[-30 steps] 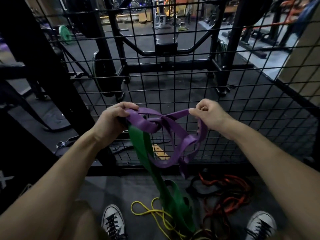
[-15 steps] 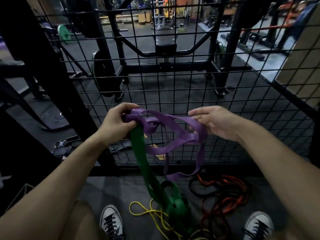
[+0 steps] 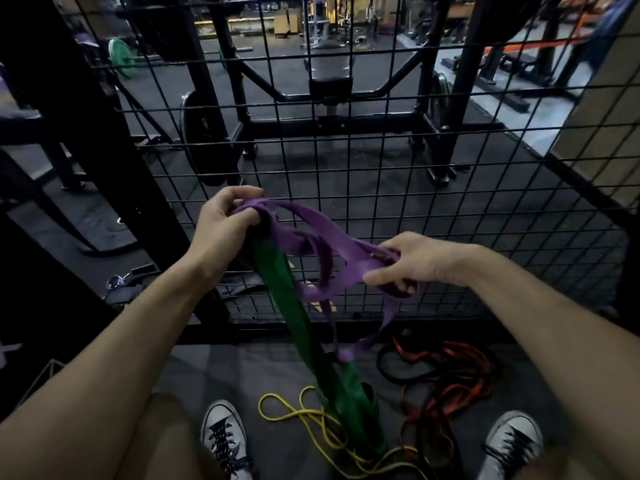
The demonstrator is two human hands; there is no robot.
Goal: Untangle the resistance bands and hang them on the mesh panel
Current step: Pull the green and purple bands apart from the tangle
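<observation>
head: both hands (image 3: pixel 221 230) grip purple band (image 3: pixel 332 244); tangled w/ green band (image 3: pixel 298 320)

On the dark rubber floor (image 3: pixel 277 368), a thin yellow band (image 3: pixel 294 415), tangled red-and-black bands (image 3: pixel 446 386) and two white sneakers (image 3: pixel 223 436) are seen.

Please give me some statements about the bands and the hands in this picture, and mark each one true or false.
1. The left hand grips the purple band together with the green band. True.
2. The right hand holds the yellow band. False: it holds the purple band; the yellow band lies on the floor.
3. A band already hangs on the mesh panel. False: none hangs there.
4. The orange band lies on the floor near the right shoe. True.
5. The green band hangs free above the floor. False: its lower end reaches the floor.
</observation>
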